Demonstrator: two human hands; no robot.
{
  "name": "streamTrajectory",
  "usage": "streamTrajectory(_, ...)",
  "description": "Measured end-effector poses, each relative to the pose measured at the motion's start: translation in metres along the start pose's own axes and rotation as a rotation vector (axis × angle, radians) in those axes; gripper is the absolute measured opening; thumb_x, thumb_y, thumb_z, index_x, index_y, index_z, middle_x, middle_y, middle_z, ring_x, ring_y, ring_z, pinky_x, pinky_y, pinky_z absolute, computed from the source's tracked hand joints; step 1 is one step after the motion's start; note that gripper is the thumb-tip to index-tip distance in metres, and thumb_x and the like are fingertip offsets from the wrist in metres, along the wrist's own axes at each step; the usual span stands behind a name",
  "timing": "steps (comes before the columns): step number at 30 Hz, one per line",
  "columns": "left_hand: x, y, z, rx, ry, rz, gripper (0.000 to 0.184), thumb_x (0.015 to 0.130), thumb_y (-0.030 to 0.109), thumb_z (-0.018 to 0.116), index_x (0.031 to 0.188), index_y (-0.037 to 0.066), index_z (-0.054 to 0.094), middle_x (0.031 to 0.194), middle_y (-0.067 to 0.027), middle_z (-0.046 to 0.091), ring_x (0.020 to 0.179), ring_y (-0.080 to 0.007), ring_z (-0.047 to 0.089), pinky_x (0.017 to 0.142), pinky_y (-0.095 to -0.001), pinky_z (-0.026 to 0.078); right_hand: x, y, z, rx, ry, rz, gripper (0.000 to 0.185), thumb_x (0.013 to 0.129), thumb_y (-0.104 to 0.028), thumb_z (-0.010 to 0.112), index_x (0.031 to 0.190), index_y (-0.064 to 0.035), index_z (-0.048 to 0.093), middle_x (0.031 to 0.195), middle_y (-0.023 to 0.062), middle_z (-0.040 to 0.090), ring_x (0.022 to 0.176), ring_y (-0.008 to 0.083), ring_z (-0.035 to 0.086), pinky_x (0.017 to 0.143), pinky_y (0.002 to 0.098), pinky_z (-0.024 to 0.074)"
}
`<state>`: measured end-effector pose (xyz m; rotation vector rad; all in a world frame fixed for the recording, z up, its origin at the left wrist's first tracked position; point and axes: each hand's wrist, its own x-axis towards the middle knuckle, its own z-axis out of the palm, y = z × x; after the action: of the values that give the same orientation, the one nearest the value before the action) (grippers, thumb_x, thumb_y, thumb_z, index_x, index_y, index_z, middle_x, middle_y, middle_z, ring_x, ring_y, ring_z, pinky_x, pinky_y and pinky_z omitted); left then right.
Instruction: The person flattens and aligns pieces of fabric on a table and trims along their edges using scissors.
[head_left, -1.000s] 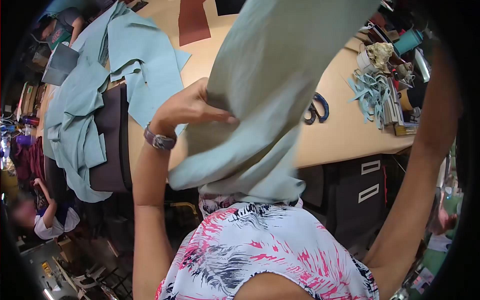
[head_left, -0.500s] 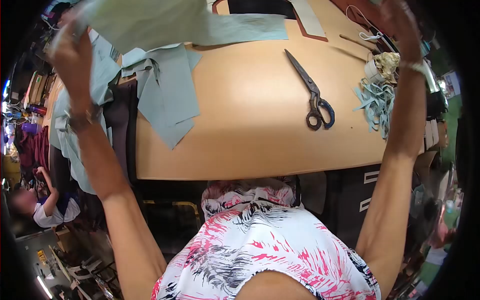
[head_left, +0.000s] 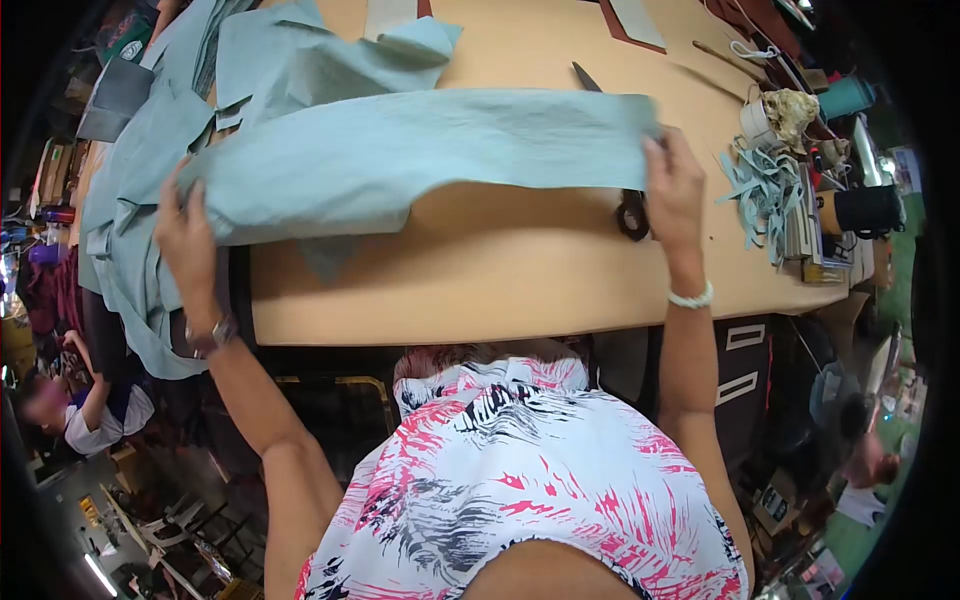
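A long piece of light blue-green fabric (head_left: 430, 145) is stretched between my two hands above the table. My left hand (head_left: 188, 230) grips its left end, and my right hand (head_left: 675, 185) pinches its right end. The piece has a wide left part and a narrower strip on the right. Beneath the right end lie the dark scissors (head_left: 632, 215), mostly covered, with a blade tip and a handle loop showing. More fabric of the same colour (head_left: 330, 60) lies crumpled behind the held piece and hangs over the table's left side.
On the wooden table (head_left: 480, 290), the right side holds a bundle of thin fabric strips (head_left: 755, 190), a white cup (head_left: 757, 125) and a black mug (head_left: 868, 210). A pale pattern piece (head_left: 635, 22) lies at the back. Another person (head_left: 100, 410) is at far left.
My right hand has come down and left from the upper right to the fabric's end. My left hand has lowered toward me, and the fabric now spans both hands, covering part of the scissors.
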<state>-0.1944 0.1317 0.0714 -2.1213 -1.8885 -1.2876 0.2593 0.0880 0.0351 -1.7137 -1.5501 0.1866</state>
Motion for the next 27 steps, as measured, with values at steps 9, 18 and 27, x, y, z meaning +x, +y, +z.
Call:
streamTrajectory(9, -0.003, 0.022, 0.054, 0.809, -0.084, 0.438, 0.046, 0.075, 0.005, 0.058, 0.12, 0.011, 0.049, 0.107, -0.0087, 0.055, 0.098, -0.0242, 0.053, 0.081, -0.0364, 0.044, 0.002, 0.016, 0.04, -0.447, 0.008, -0.194, 0.029, 0.08, -0.018, 0.053, 0.107, -0.0071, 0.05, 0.082, 0.0125, 0.06, 0.069, 0.0301, 0.059, 0.061, 0.0391, 0.048)
streamTrajectory(18, -0.073, 0.206, 0.2, -0.222, -0.367, 0.749, 0.031, 0.072, 0.011, 0.06, 0.102, 0.002, 0.057, 0.101, -0.0093, 0.06, 0.093, -0.0242, 0.057, 0.078, -0.0344, 0.048, -0.047, 0.011, -0.015, -0.459, -0.252, 0.004, 0.031, 0.074, -0.019, 0.059, 0.097, -0.0005, 0.051, 0.09, 0.016, 0.059, 0.081, 0.034, 0.058, 0.069, 0.042, 0.0456)
streamTrajectory(27, -0.078, 0.218, 0.221, -0.118, -0.505, 0.715, 0.02, 0.068, 0.004, 0.055, 0.088, 0.003, 0.057, 0.08, -0.006, 0.058, 0.077, -0.0222, 0.057, 0.064, -0.0325, 0.049, -0.096, 0.025, -0.08, 0.225, -0.571, 0.602, 0.015, 0.072, -0.002, 0.064, 0.079, 0.0003, 0.051, 0.063, 0.0007, 0.053, 0.059, 0.0054, 0.054, 0.05, 0.0199, 0.0403)
